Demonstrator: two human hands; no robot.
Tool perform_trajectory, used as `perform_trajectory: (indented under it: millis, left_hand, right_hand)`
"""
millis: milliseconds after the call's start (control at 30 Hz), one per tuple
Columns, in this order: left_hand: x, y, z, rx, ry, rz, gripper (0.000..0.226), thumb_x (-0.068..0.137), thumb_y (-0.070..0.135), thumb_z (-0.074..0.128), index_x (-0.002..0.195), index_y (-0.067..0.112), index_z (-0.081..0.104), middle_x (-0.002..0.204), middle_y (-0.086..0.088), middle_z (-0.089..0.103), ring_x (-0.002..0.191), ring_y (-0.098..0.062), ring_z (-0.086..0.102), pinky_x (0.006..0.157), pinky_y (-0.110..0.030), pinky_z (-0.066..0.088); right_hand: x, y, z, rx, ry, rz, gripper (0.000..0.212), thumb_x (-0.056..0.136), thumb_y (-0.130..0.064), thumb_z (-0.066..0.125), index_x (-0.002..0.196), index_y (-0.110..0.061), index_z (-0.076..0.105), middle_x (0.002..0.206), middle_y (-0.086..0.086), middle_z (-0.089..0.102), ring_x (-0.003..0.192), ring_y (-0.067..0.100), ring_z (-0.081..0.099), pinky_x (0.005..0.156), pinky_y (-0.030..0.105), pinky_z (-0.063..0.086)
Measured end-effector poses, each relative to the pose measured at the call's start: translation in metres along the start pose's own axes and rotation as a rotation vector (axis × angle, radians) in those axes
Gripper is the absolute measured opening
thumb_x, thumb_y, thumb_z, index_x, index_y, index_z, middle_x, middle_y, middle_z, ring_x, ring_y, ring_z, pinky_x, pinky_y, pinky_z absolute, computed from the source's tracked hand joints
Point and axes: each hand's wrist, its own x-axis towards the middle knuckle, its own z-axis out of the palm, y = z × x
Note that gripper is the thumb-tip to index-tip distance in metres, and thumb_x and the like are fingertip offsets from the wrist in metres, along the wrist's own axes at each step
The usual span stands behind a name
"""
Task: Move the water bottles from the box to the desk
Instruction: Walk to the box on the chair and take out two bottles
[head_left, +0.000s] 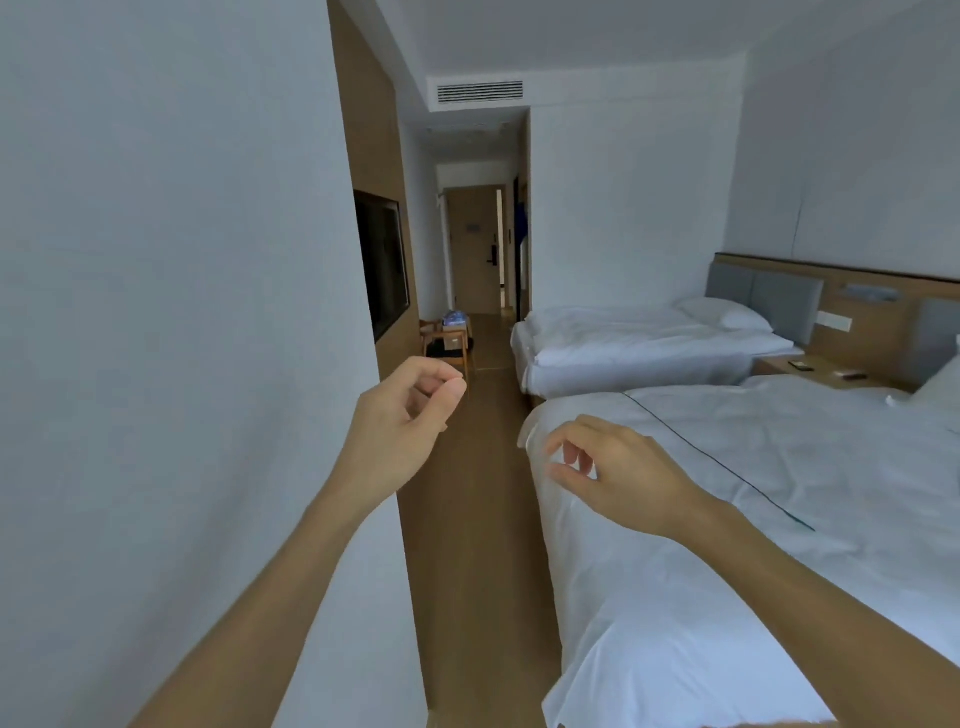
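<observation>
A hotel room with two white beds runs down a wooden-floored aisle (483, 519) toward a door (475, 249) at twelve o'clock; a dark screen (382, 265) sits in the wood panel at ten o'clock. Far along the aisle, at about eleven o'clock, stands a wooden chair (447, 345) with a small box (455, 321) on it, something bluish showing at its top. That is probably the box of water bottles, though it is too small to tell. No desk is in view.

Both arms reach forward and carry nothing, which fits a walk toward the box, not a carry. The left hand (400, 421) hangs at ten o'clock over the aisle edge, its fingers loosely curled, thumb near the forefinger tip, holding nothing. The right hand (618, 473) hovers at two o'clock above the near bed (727, 545), fingers likewise slack and curled, touching nothing.
</observation>
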Motion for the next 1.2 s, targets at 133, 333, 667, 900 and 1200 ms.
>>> perform_trajectory:
  millis: [133, 333, 667, 900, 1200]
  left_hand:
    - [0.060, -0.038, 0.033, 0.006, -0.015, 0.009, 0.010, 0.094, 0.043, 0.055, 0.102, 0.040, 0.060, 0.086, 0.021, 0.063, 0.079, -0.001, 0.064, 0.057, -0.011, 0.049]
    - [0.147, -0.107, 0.087, 0.029, -0.031, 0.016, 0.012, 0.094, 0.041, 0.055, 0.103, 0.036, 0.061, 0.087, 0.019, 0.064, 0.080, -0.002, 0.063, 0.057, -0.009, 0.048]
    - [0.305, -0.212, 0.159, 0.082, 0.015, -0.039, 0.011, 0.095, 0.037, 0.056, 0.103, 0.036, 0.063, 0.089, 0.017, 0.064, 0.076, -0.006, 0.066, 0.064, -0.026, 0.055]
    - [0.392, -0.297, 0.198, 0.118, 0.035, -0.072, 0.009, 0.095, 0.038, 0.057, 0.102, 0.038, 0.062, 0.089, 0.017, 0.063, 0.074, -0.007, 0.066, 0.065, -0.030, 0.056]
    - [0.524, -0.443, 0.250, 0.100, 0.042, -0.079, 0.008, 0.093, 0.039, 0.057, 0.100, 0.041, 0.062, 0.089, 0.016, 0.063, 0.076, -0.007, 0.066, 0.068, -0.036, 0.058]
  right_hand:
    - [0.051, 0.047, 0.021, 0.000, 0.026, 0.019, 0.019, 0.093, -0.051, 0.050, 0.107, -0.039, 0.054, 0.093, -0.017, 0.055, 0.081, 0.004, 0.056, 0.062, 0.017, 0.044]
    - [0.134, 0.124, 0.069, 0.051, 0.012, 0.005, 0.017, 0.094, -0.050, 0.050, 0.106, -0.039, 0.055, 0.097, -0.017, 0.056, 0.085, 0.004, 0.055, 0.071, 0.025, 0.048]
    - [0.312, 0.265, 0.129, 0.132, -0.008, -0.080, 0.020, 0.093, -0.048, 0.053, 0.107, -0.035, 0.056, 0.095, -0.018, 0.056, 0.082, 0.002, 0.056, 0.071, 0.023, 0.050]
    - [0.413, 0.340, 0.185, 0.149, -0.026, -0.111, 0.019, 0.093, -0.047, 0.052, 0.106, -0.034, 0.056, 0.096, -0.017, 0.056, 0.087, 0.001, 0.054, 0.074, 0.031, 0.053]
    - [0.562, 0.429, 0.276, 0.100, -0.031, -0.098, 0.020, 0.094, -0.047, 0.052, 0.108, -0.034, 0.056, 0.098, -0.018, 0.054, 0.088, 0.001, 0.052, 0.074, 0.024, 0.049]
